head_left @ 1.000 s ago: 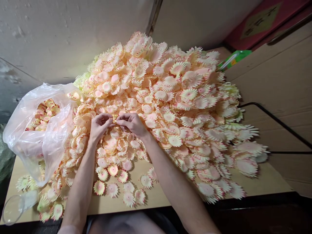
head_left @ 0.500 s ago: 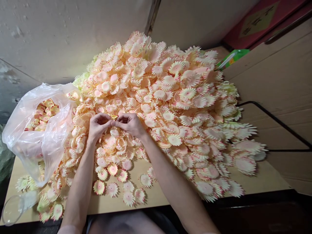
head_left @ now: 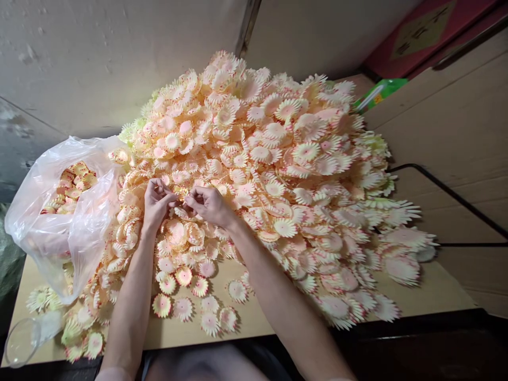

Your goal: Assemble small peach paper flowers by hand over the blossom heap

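Observation:
My left hand (head_left: 157,203) and my right hand (head_left: 210,205) face each other over the pile, a small gap between their fingertips. Thumb and fingers are pinched on both. A small yellowish artificial flower piece (head_left: 181,190) spans the gap at the fingertips; my fingers partly cover it. Under and around my hands lies a large heap of artificial flower petal pieces (head_left: 273,159), pale pink and cream with red-tipped, notched edges. Several single petal pieces (head_left: 183,308) lie flat on the table between my forearms.
A translucent plastic bag (head_left: 91,227), holding yellow-red flower pieces (head_left: 77,180), stands left on the wooden table (head_left: 178,336). A clear plastic cup (head_left: 24,341) lies at the front left corner. Cardboard (head_left: 448,143) and a black bar (head_left: 456,196) border the right; a wall (head_left: 119,63) rises behind.
My hands have moved slightly apart, the left one a little to the left and its fingers raised. More of the yellowish flower piece shows between the fingertips. The heap looks unchanged.

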`<state>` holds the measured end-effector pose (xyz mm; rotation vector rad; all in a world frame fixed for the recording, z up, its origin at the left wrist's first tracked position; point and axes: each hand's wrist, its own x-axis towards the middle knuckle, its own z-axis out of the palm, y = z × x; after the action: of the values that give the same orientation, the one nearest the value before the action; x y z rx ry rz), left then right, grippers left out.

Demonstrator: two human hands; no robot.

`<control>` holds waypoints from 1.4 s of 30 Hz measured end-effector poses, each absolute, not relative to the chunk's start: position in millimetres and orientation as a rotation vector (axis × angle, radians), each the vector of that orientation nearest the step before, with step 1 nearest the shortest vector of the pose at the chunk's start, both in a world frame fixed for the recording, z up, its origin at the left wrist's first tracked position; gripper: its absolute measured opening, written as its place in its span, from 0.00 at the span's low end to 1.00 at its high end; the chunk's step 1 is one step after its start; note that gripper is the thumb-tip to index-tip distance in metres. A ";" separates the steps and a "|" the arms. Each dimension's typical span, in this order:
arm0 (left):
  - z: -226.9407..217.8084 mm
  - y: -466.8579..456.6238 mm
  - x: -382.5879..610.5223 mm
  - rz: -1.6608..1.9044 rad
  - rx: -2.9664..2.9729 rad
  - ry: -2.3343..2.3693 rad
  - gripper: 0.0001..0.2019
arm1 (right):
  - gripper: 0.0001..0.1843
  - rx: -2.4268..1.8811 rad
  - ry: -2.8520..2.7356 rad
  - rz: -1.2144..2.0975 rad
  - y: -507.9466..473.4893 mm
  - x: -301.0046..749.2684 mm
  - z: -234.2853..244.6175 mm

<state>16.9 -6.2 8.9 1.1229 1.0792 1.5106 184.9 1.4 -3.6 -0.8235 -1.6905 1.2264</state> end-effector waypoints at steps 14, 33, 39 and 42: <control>7.2 -10.2 15.8 1.501 1.342 1.031 0.19 | 0.16 -0.880 -1.480 1.232 2.2 185.5 -2.5; 6.5 -10.9 19.1 1.492 1.469 1.201 0.16 | 0.14 -0.791 -1.506 1.347 1.3 187.2 -0.5; 6.5 -11.8 17.6 1.419 1.482 1.148 0.17 | 0.23 -0.877 -1.537 1.168 3.1 184.0 -3.9; 4.5 -10.9 17.7 1.402 1.417 1.194 0.19 | 0.22 -0.815 -1.489 1.328 4.1 183.4 -7.0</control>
<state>17.7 -10.9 4.5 1.4166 1.1941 1.4016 183.4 4.1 -7.0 -0.8147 -1.4890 1.3276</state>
